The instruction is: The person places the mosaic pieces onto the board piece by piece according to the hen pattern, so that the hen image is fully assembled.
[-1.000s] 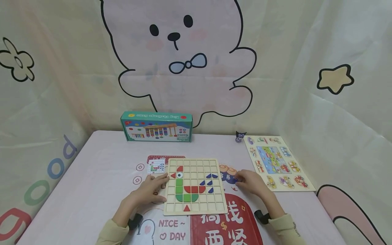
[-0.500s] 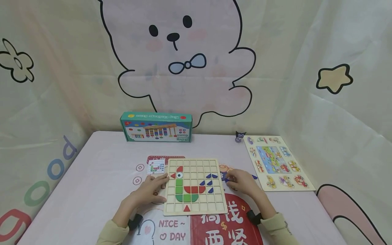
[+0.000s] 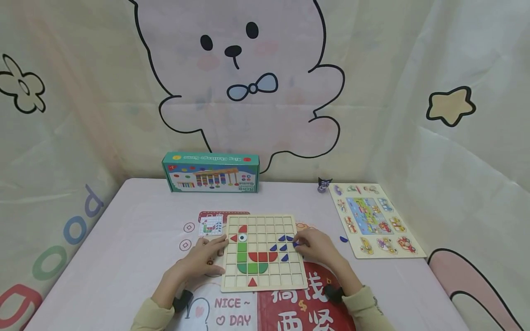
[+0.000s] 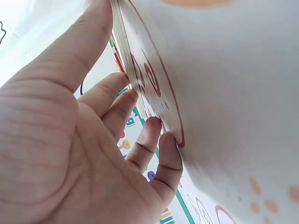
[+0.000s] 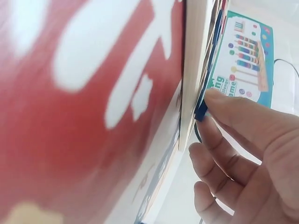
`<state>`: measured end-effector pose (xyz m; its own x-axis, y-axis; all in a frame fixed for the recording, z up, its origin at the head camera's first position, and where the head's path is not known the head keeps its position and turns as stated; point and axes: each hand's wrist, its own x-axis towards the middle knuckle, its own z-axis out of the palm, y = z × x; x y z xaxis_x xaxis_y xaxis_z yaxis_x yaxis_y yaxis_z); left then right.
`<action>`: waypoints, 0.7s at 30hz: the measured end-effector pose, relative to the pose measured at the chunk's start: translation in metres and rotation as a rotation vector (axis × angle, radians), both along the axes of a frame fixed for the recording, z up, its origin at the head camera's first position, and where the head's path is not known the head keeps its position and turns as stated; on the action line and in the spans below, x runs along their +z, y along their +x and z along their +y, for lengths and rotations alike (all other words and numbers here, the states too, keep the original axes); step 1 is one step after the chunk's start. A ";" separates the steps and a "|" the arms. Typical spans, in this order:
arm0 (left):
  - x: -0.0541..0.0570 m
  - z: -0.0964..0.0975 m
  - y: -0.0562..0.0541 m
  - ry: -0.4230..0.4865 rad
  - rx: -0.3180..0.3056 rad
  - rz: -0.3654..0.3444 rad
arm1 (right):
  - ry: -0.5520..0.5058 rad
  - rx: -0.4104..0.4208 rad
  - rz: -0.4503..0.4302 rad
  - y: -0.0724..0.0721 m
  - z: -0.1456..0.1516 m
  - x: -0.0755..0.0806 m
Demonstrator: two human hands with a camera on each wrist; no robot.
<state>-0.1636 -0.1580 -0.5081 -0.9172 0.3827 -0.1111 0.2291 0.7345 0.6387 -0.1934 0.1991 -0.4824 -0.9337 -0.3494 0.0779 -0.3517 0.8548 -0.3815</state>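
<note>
A square wooden grid board lies on the table, filled in part with red, green and blue flat pieces and a white eye piece, which form a bird-like picture. Along its left edge rests my left hand, thumb and fingertips touching the rim, fingers loosely extended. My right hand pinches a small blue piece between thumb and index finger, right at the board's right edge. Several blue pieces sit in cells near that hand. Another blue piece lies on the table to the right.
A small pattern card lies by the board's upper left corner. Behind stands a green game box. A picture puzzle board and a small dark figurine are at the back right. A printed mat lies under the board.
My right hand has moved left with the blue piece, from beside the board to its right edge, revealing the loose blue piece on the table. My left hand has stayed still.
</note>
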 end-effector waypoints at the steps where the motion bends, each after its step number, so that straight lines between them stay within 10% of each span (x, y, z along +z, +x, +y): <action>1: 0.000 0.000 0.000 0.001 0.003 -0.005 | -0.002 0.009 0.011 0.000 -0.001 0.000; 21: 0.002 0.000 0.000 -0.008 0.006 -0.014 | 0.018 0.105 -0.020 -0.003 -0.009 -0.002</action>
